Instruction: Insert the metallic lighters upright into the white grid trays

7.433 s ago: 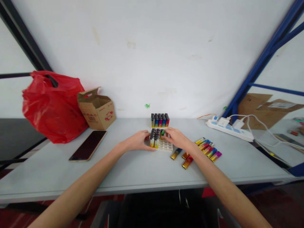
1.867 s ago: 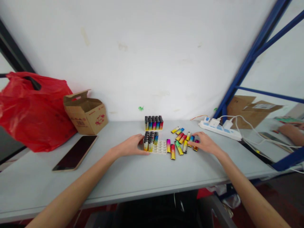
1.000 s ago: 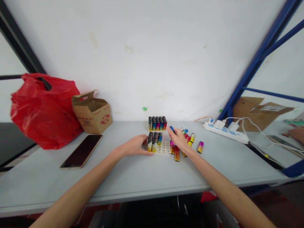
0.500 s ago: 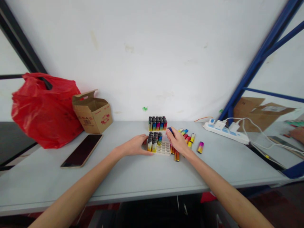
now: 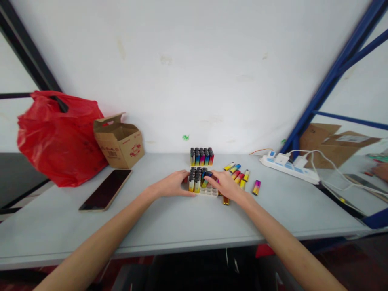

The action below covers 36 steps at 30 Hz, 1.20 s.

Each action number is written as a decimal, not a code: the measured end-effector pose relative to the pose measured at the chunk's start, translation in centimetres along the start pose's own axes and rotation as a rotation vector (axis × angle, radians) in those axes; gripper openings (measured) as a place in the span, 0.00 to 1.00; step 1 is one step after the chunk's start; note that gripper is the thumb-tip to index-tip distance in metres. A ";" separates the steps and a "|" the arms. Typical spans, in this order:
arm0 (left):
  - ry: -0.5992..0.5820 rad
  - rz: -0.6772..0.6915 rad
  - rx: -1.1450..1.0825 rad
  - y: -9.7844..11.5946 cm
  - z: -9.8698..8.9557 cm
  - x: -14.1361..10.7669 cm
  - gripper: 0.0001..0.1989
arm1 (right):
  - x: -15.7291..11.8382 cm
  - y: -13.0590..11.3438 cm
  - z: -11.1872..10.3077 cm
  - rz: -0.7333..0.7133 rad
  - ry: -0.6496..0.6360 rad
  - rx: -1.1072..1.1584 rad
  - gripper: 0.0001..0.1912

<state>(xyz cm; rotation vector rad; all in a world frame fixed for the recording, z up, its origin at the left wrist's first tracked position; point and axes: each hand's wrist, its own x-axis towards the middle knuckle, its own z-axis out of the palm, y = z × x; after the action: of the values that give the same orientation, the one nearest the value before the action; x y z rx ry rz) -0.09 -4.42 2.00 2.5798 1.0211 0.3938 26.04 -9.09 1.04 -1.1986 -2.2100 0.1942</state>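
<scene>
A pale tray with round holes [image 5: 209, 191] lies on the table, its left part filled with upright lighters [image 5: 194, 185]. My left hand [image 5: 174, 184] rests at the tray's left side, thumb and fingers spread around its edge. In my right hand [image 5: 226, 184] is a blue and yellow lighter [image 5: 207, 179], tilted over the holes beside the standing rows. Behind stands a full block of upright lighters [image 5: 201, 157]. Several loose lighters [image 5: 238, 177] lie to the right of my right hand, some partly hidden by it.
A phone [image 5: 106, 190], an open carton [image 5: 121, 145] and a red bag [image 5: 60, 141] stand at the left. At the right are a white power strip [image 5: 289, 169] with cables and a blue frame [image 5: 330, 81]. Another person's hand [image 5: 382, 171] shows at the far right edge.
My right hand has moved left with the lighter, from the loose pile to above the tray. My left hand stays at the tray's side.
</scene>
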 end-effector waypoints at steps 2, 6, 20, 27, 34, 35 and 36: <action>-0.006 0.009 -0.003 -0.1 0.0 0.0 0.33 | 0.0 0.1 0.2 -0.051 -0.035 -0.029 0.20; 0.003 0.018 -0.024 -0.2 0.1 0.0 0.33 | 0.0 0.0 0.5 -0.095 -0.075 -0.026 0.18; -0.009 -0.003 -0.047 0.5 -0.3 0.0 0.34 | -0.1 3.2 -3.4 0.088 0.097 -0.077 0.21; -0.007 -0.027 -0.024 0.4 -0.3 0.0 0.33 | -1.9 10.3 -6.0 0.433 0.025 -0.360 0.18; -0.027 -0.025 -0.026 0.1 -0.1 0.1 0.35 | -4.2 9.7 -5.7 0.518 -0.051 -0.432 0.33; -0.026 -0.027 -0.025 0.1 -0.1 0.1 0.35 | -4.2 9.4 -5.6 0.529 -0.048 -0.443 0.35; -0.025 -0.029 -0.023 0.2 -0.2 0.1 0.35 | -4.2 9.1 -5.5 0.530 -0.042 -0.449 0.36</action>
<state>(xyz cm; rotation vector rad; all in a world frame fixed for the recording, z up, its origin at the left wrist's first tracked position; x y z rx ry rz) 0.01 -4.47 2.24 2.5400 1.0380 0.3631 37.34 -8.07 -0.07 -2.0333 -1.9797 -0.0750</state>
